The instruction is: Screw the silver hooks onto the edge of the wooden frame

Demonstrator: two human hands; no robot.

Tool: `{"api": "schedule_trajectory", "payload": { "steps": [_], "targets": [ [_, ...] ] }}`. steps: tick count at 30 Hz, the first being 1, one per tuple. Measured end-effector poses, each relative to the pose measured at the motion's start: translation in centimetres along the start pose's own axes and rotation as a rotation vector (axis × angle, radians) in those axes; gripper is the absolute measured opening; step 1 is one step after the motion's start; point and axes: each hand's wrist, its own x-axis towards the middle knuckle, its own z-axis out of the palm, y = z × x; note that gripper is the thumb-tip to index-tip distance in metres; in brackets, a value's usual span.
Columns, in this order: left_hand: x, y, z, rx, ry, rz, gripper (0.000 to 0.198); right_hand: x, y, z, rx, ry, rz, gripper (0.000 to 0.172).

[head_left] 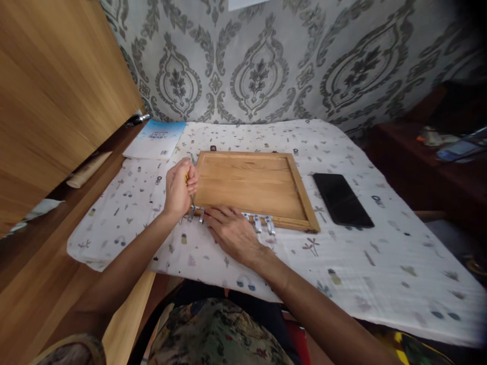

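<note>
A framed wooden board lies flat on the cloth, with a metal hook rail along its near edge. My left hand is closed in a fist around a screwdriver. Only a bit of its yellow handle shows between the fingers, and its shaft points down at the rail's left end. Stretched over the middle of the rail, my right hand lies flat, fingers extended, covering part of the rail and the board's near edge. Hooks stick out on both sides of it.
A black phone lies right of the board. At the back left is a blue and white booklet. Patterned white cloth covers the table, a wooden cabinet stands close on the left, and a wallpapered wall rises behind.
</note>
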Motion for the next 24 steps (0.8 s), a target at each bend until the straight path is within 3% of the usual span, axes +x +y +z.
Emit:
{"api": "schedule_trajectory", "payload": {
  "steps": [6,12,17,20,24],
  "targets": [
    [0.5,0.2,-0.3,0.013,-0.163,-0.018,0.063,0.2,0.0,-0.2,-0.016,-0.030,0.011,0.026],
    [1.5,0.9,-1.6,-0.027,-0.411,-0.164,0.057,0.1,-0.1,-0.2,-0.021,-0.028,0.006,0.029],
    [1.2,0.8,-1.1,0.060,-0.266,-0.089,0.045,0.1,-0.1,-0.3,-0.032,-0.024,0.002,0.026],
    [0.7,0.6,-0.4,0.068,-0.135,0.023,0.050,0.1,-0.1,-0.3,-0.035,-0.031,0.002,0.026],
    [0.4,0.3,0.2,0.013,-0.051,0.025,0.057,0.1,0.0,-0.1,-0.053,-0.013,-0.010,0.026]
  ]
}}
